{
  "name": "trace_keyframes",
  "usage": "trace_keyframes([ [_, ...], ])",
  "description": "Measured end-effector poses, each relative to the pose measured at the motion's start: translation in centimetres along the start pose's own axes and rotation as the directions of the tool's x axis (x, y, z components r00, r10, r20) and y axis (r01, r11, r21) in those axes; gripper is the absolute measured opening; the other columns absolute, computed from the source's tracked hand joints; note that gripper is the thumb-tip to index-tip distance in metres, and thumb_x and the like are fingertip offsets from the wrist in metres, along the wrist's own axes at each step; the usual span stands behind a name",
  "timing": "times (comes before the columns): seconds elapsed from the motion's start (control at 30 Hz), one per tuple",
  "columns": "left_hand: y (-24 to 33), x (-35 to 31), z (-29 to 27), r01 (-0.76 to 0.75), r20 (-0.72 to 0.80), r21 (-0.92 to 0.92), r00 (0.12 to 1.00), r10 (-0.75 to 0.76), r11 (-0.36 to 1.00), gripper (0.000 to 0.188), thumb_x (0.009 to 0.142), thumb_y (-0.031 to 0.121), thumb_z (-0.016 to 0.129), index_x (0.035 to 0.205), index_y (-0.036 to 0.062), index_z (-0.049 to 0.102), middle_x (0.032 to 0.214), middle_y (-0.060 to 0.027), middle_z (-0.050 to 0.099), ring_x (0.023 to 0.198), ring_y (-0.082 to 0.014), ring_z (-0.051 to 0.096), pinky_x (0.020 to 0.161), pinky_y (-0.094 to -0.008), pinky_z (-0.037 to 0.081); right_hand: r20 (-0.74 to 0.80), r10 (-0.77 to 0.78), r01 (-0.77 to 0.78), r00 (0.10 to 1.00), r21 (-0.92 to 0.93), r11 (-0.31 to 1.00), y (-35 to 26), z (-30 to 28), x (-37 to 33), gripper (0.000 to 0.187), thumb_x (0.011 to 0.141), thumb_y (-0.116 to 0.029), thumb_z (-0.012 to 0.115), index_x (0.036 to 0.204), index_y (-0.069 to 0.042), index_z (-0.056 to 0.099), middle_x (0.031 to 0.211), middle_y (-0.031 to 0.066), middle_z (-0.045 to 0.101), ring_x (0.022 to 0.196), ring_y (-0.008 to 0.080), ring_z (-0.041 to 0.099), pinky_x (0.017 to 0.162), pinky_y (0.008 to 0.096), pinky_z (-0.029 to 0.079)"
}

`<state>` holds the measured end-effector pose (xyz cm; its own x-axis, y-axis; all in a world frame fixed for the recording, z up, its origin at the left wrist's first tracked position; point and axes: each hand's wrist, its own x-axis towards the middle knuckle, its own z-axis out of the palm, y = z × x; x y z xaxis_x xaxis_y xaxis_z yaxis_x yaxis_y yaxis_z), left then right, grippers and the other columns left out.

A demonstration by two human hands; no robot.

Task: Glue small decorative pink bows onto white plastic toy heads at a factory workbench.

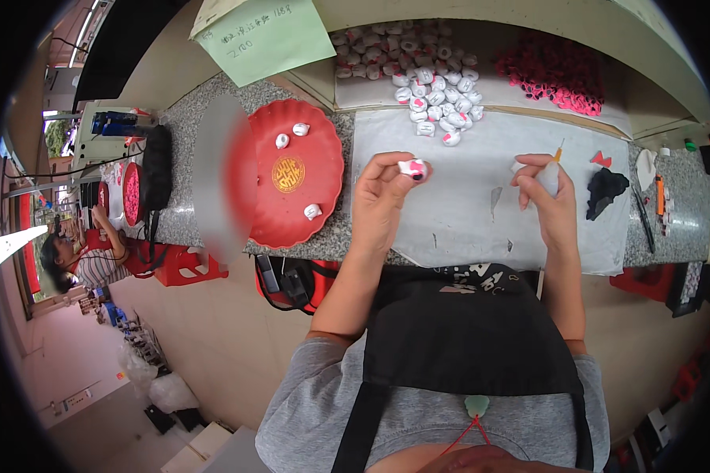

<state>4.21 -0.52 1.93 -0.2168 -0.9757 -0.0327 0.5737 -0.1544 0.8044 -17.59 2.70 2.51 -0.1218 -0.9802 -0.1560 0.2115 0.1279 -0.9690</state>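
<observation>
Gluing step: left hand (383, 189) pinching bead (412, 167), right hand (548, 193) gripping glue bottle (547, 175); next, nozzle to bead.

bright even light | window glare far left | fisheye-bent dark rim | blurred patch left

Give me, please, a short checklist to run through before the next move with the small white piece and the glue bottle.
1. Left hand holds the small white and red piece at the fingertips: ok.
2. Right hand grips the small glue bottle, its orange nozzle pointing up: ok.
3. Nozzle touching the piece: not ok, they are apart.
4. White sheet under both hands: ok.
5. Red tray to the left holds three white pieces: ok.
6. Glue at the nozzle tip: cannot tell.
</observation>
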Motion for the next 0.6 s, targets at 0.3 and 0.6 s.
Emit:
trace_keyframes([
  [0.3,4.9,1.2,-6.1,-0.049,0.219,0.961,0.737,0.64,-0.273,0.023,0.067,0.002,0.059,0.089,-0.0005,0.051,0.086,-0.0095,0.053,0.077,-0.021,0.051,0.07,-0.0286,0.041,-0.125,0.01,-0.01,0.992,-0.004,1.0,1.2,-3.5,-0.7,0.023,0.072,-0.004,0.052,0.094,0.002,0.049,0.071,0.0058,0.051,0.052,0.0064,0.041,0.048,0.0183,0.034],
  [0.6,-5.3,5.2,1.4,-0.348,0.347,0.936,0.901,0.26,-0.042,0.024,0.064,0.006,0.06,0.087,0.0062,0.054,0.087,-0.0092,0.053,0.076,-0.025,0.05,0.065,-0.0333,0.042,-0.061,-0.033,0.034,0.998,0.02,0.999,-0.5,-1.1,-1.3,0.031,0.071,-0.003,0.051,0.1,0.002,0.046,0.074,0.0049,0.05,0.053,0.0066,0.04,0.048,0.0185,0.033],
])
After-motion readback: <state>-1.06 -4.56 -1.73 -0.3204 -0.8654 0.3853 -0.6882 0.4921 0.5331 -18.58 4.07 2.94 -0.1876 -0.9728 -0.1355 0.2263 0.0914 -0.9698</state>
